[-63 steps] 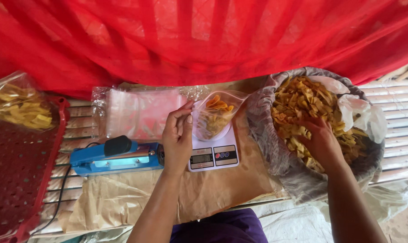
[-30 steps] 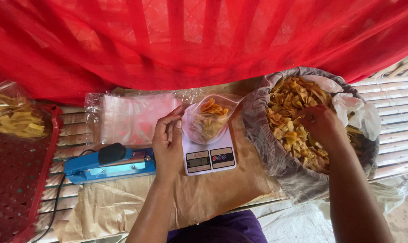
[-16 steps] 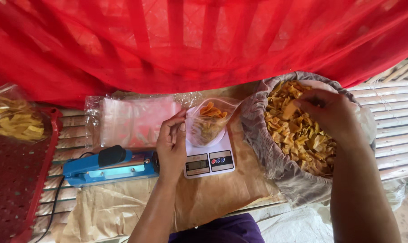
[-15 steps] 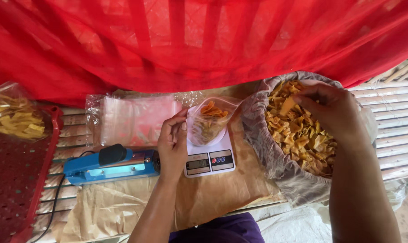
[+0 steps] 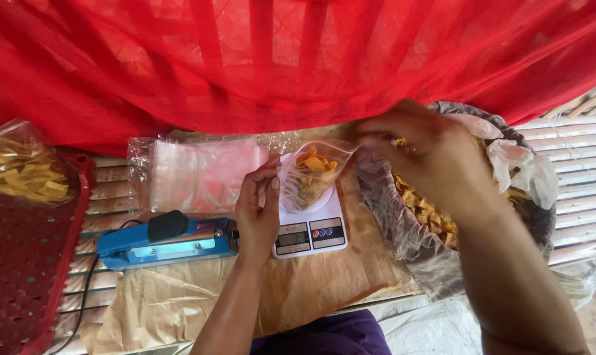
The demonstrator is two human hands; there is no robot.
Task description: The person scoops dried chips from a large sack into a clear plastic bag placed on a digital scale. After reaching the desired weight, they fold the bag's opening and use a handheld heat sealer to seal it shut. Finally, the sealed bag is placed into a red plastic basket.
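From the head camera, the left hand (image 5: pixel 258 213) pinches the rim of a small clear plastic bag (image 5: pixel 309 181), its fingers closed on the film and holding the mouth open. The bag stands on a white flat digital kitchen scale (image 5: pixel 311 230) and is partly filled with orange-yellow fried chips (image 5: pixel 313 162). The right hand (image 5: pixel 429 154) hovers blurred just beside the bag's mouth, fingers bunched together; whether it grips any chips cannot be told. Under and behind that hand sits a large grey sack lined with clear plastic (image 5: pixel 409 227), open at the top and holding a heap of the same chips, much of it hidden by the right forearm.

The scale rests on crumpled brown paper (image 5: pixel 179 306) spread over the slatted bamboo bench (image 5: pixel 584 148). Just left of the scale, touching the left hand's wrist side, lies a blue heat sealer with a black knob (image 5: pixel 166 238), its dark cord trailing off towards the near edge. Behind it is a stack of empty clear plastic bags (image 5: pixel 202 174). At the far left a red perforated plastic tray (image 5: pixel 28 263) carries a sealed clear bag of yellow chips (image 5: pixel 22 171). A red net curtain (image 5: pixel 278 59) hangs across the whole back, its hem reaching down to the sack and the stack of bags.
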